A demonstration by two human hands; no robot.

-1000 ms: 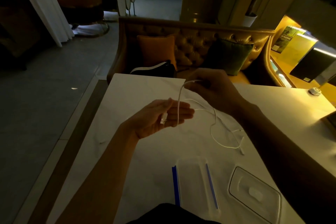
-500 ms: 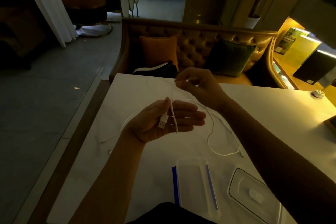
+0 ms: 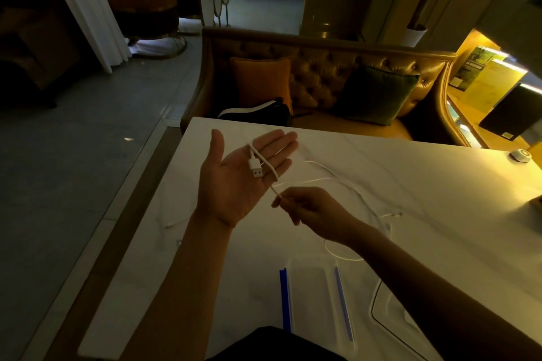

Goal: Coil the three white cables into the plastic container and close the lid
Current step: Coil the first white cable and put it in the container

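My left hand [image 3: 234,184] is held palm up above the white table [image 3: 425,184], fingers straight. A white cable's USB plug [image 3: 256,168] lies on those fingers, and the cable loops round them. Just below the fingertips my right hand [image 3: 311,209] pinches the same cable [image 3: 337,182], whose slack trails right over the table to a loop [image 3: 343,256]. Another thin white cable [image 3: 176,224] lies near the table's left edge. The clear plastic container [image 3: 311,293] with blue side strips stands near me. Its clear lid [image 3: 387,311] lies to its right, partly hidden by my right forearm.
A tufted sofa [image 3: 322,76] with an orange and a green cushion stands behind the table, with a black bag [image 3: 258,111] on its seat. A small round white object [image 3: 520,155] sits at the table's far right. The table's left edge drops to the floor.
My left hand has opened flat and turned palm up. My right hand has come down from above the left hand to below its fingertips, drawing the cable round the fingers.
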